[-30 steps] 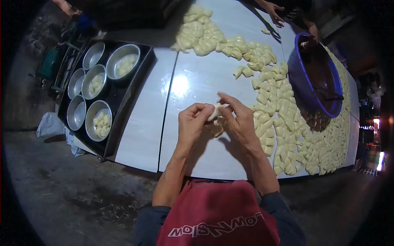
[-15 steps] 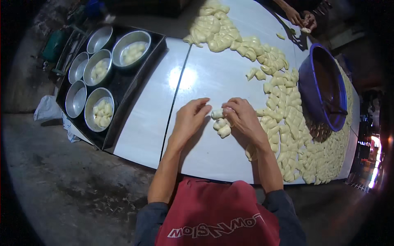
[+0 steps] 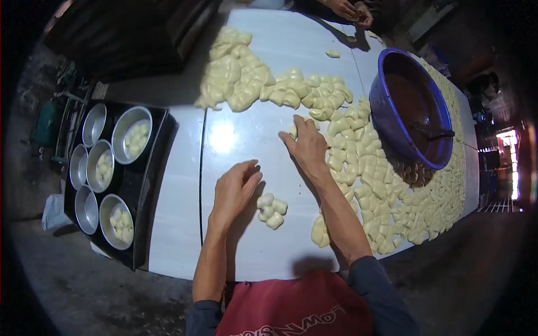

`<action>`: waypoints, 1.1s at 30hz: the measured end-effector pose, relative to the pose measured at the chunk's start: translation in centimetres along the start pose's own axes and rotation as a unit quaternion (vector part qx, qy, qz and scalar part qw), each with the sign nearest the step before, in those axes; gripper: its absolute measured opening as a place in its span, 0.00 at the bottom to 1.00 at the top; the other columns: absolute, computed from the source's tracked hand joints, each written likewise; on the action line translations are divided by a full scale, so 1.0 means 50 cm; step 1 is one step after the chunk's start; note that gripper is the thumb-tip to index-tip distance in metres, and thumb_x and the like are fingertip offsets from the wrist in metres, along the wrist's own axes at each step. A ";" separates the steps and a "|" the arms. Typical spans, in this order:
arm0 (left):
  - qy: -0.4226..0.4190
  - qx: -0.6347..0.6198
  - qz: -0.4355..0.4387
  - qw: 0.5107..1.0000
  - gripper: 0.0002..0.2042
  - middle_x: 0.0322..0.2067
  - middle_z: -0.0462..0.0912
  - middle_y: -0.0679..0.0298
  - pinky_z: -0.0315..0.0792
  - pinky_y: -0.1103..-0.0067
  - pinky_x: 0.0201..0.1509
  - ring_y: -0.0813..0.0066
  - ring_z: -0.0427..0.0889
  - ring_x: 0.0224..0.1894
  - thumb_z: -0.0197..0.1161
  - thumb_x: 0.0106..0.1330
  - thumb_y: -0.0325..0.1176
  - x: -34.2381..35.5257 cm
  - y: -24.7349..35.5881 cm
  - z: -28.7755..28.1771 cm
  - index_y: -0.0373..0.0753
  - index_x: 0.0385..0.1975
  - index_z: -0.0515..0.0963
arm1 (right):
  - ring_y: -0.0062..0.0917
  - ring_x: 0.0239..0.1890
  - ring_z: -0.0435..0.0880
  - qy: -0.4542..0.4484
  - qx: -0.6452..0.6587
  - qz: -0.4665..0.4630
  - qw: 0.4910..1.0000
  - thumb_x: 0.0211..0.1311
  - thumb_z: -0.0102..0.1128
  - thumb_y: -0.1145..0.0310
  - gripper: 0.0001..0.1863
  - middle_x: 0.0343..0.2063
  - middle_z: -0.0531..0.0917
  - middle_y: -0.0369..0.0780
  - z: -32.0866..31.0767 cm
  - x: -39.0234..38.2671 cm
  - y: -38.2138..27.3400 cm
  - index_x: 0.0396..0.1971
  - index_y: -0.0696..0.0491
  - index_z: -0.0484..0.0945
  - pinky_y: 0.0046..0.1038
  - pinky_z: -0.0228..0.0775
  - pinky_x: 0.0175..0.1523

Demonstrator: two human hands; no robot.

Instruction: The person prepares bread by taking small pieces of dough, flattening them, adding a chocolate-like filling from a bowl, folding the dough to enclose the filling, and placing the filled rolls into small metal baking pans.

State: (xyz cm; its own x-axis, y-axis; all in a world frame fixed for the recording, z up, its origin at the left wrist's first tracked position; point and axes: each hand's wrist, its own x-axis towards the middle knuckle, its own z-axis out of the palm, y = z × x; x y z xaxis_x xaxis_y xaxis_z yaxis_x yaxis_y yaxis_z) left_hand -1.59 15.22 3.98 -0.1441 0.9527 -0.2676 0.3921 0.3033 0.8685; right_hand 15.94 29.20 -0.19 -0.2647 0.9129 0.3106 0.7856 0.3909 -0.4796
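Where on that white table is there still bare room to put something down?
The table is bare between the black tray of round tins and the left hand, and up the middle below the far dough heap. It is crowded right of the right hand, around the blue basin.

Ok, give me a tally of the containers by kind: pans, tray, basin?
Pans with dough: 3
Empty pans: 3
Black tray: 1
Blue basin: 1
Total: 8
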 end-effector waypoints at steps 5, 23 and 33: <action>0.039 0.050 0.143 0.988 0.20 0.52 0.79 0.49 0.76 0.68 0.53 0.54 0.82 0.49 0.62 0.62 0.31 0.140 0.029 0.035 0.39 0.56 0.76 | 0.32 0.33 0.82 -0.107 0.221 0.138 0.959 0.57 0.59 0.69 0.12 0.34 0.83 0.45 -0.044 0.021 0.027 0.39 0.59 0.79 0.31 0.73 0.38; -0.326 -0.232 0.075 0.913 0.21 0.43 0.83 0.66 0.73 0.80 0.47 0.80 0.79 0.41 0.69 0.63 0.34 0.151 0.137 0.118 0.36 0.56 0.76 | 0.19 0.26 0.76 -0.072 0.661 0.231 0.710 0.62 0.54 0.58 0.13 0.26 0.77 0.36 -0.223 -0.066 0.061 0.32 0.54 0.74 0.19 0.69 0.31; -0.016 0.006 0.199 0.980 0.11 0.34 0.86 0.62 0.74 0.78 0.36 0.76 0.80 0.31 0.69 0.62 0.33 0.027 0.088 0.005 0.37 0.42 0.84 | 0.13 0.29 0.77 -0.295 0.453 0.183 0.821 0.59 0.69 0.60 0.18 0.30 0.80 0.33 -0.195 -0.067 -0.046 0.43 0.55 0.77 0.18 0.69 0.33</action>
State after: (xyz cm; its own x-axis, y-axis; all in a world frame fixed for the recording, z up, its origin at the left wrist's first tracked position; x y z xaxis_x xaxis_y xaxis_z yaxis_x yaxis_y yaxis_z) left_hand 0.17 17.85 7.34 0.0507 0.9957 0.0772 0.4220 -0.0914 0.9020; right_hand 20.47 24.07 7.88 -0.5387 0.7819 -0.3139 0.2050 -0.2398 -0.9490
